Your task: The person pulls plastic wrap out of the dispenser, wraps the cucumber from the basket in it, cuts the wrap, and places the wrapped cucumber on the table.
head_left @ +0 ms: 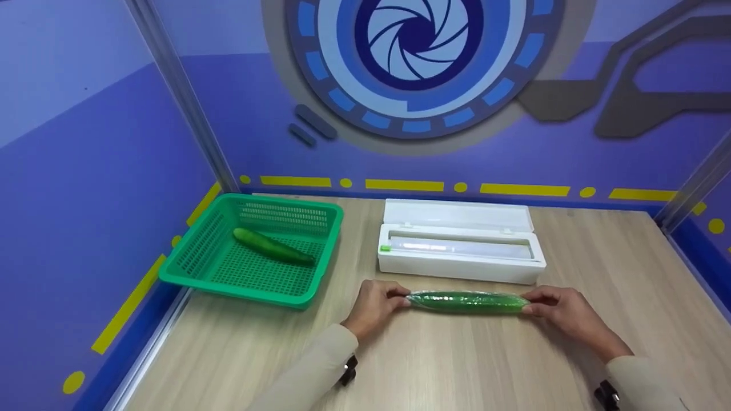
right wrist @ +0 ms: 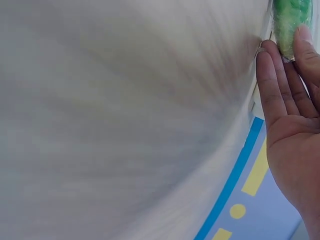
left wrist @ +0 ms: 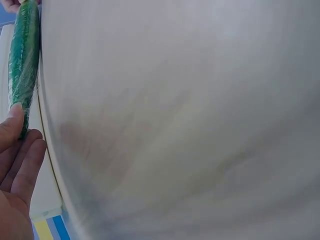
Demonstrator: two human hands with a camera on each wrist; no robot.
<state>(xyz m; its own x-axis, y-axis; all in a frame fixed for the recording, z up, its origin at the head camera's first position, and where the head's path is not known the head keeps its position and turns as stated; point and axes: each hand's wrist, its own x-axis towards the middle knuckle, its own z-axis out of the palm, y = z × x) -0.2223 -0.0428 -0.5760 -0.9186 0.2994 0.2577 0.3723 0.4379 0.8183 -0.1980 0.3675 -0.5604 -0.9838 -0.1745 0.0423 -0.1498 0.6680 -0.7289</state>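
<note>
Blue-purple walls (head_left: 114, 142), yellow dashes (head_left: 404, 185) and dots (head_left: 460, 187), grey corner posts (head_left: 187, 103), round aperture graphic (head_left: 420, 34), pale wood-grain tabletop (head_left: 445, 365)

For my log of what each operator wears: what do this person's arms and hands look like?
Both the left hand and the right hand are bare, without gloves. The left sleeve and right sleeve are long and plain light beige. A small black device shows at the left cuff and another at the right cuff. No cables or markings are visible on the sleeves.

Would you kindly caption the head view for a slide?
Left hand and right hand pinch ends of a film-wrapped cucumber near an open white box.
</note>
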